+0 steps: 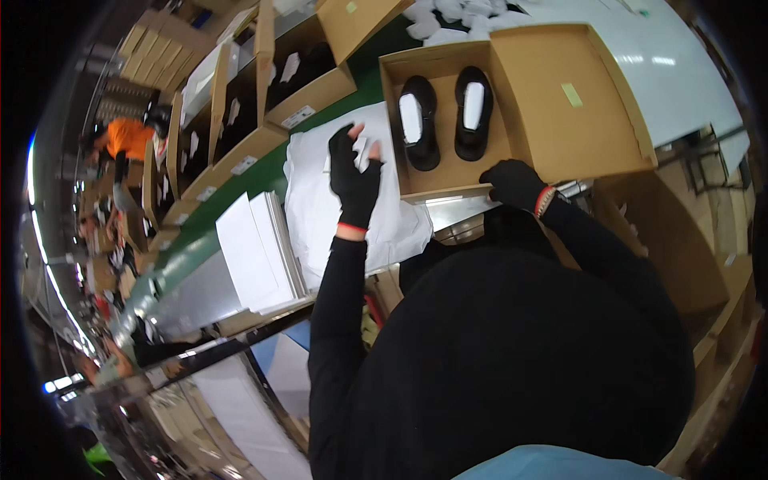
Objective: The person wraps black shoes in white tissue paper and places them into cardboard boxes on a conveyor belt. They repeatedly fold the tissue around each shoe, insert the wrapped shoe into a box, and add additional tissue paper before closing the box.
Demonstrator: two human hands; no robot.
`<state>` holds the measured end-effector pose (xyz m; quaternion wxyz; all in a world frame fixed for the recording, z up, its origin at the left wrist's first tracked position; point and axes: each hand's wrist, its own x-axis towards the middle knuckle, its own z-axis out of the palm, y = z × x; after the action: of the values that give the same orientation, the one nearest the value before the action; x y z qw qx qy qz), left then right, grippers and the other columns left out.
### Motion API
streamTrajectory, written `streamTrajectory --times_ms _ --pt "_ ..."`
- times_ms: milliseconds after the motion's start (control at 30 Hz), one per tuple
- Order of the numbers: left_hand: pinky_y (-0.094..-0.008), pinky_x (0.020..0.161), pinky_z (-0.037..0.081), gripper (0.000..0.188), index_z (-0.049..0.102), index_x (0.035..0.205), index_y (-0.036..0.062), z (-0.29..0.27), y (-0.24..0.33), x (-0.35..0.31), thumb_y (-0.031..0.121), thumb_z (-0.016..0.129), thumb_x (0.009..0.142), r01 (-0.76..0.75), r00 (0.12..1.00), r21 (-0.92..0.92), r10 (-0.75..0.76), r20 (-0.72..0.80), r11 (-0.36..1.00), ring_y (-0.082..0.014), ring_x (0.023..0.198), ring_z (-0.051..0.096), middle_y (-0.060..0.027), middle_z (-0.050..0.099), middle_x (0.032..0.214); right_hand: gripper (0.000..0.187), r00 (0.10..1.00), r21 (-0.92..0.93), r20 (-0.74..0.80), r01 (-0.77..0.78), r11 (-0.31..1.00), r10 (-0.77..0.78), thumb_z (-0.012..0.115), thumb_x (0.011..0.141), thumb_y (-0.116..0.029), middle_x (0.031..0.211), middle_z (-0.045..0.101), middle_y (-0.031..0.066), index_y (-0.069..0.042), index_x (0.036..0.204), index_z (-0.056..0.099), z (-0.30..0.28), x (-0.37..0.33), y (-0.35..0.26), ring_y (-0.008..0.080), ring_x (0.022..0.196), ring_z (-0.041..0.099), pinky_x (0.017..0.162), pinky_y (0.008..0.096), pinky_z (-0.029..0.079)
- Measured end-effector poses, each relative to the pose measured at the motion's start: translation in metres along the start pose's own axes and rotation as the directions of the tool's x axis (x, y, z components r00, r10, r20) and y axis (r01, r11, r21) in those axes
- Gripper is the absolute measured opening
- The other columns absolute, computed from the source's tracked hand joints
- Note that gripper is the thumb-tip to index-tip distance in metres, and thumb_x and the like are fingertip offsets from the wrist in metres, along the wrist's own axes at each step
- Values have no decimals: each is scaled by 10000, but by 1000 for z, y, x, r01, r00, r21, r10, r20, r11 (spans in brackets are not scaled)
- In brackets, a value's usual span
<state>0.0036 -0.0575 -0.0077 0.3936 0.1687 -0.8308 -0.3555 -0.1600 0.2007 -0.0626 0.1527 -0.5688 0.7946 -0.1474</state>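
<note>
An open brown shoe box (448,189) lies on the worktable with its lid (596,104) folded back to the right. Two black shoes, a left one (422,150) and a right one (474,138), rest side by side inside, each with a white insert in its opening. My right hand (512,184), in a black glove, grips the box's near wall by the lid hinge. Over the white tissue paper (308,172) left of the box is my left hand (356,172), gloved with bare fingertips. Its thumb and forefinger are apart, with white paper showing between them.
A stack of white sheets (256,252) stands at the table's near edge, left of the tissue. More open shoe boxes (308,84) line the green belt (228,196). Crumpled white paper (456,20) lies beyond my box. A person in orange (128,140) is far left.
</note>
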Motion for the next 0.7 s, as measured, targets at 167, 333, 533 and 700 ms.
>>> streamTrajectory --times_ms 167,333,533,700 --pt "-466 907 469 823 378 1378 117 68 23 42 378 761 697 -120 972 357 38 230 926 -422 1220 439 -233 326 1396 260 1000 -24 3 -12 1000 12 646 695 -171 906 663 139 -85 935 696 8 11 3 318 893 633 798 440 494" --pt "-447 896 476 762 385 1386 157 91 13 61 258 731 715 -20 893 417 -171 416 909 -401 1173 495 -192 382 1383 178 998 38 5 -70 997 69 651 696 -179 852 657 132 -88 846 682 0 5 -7 312 852 638 750 439 499" --pt "-415 923 456 667 471 1332 133 110 11 77 161 708 709 -109 893 101 54 446 989 -361 1153 522 -197 457 1328 112 998 77 -21 -65 995 67 640 713 -186 797 640 124 -86 762 641 9 6 -11 302 799 638 677 453 497" --pt "-404 893 471 643 533 1264 98 165 60 59 315 746 698 -238 880 371 38 473 897 -361 1104 549 -190 514 1229 97 992 128 -113 -39 991 53 589 747 -147 775 633 128 -72 780 641 13 7 -11 304 770 636 671 445 500"
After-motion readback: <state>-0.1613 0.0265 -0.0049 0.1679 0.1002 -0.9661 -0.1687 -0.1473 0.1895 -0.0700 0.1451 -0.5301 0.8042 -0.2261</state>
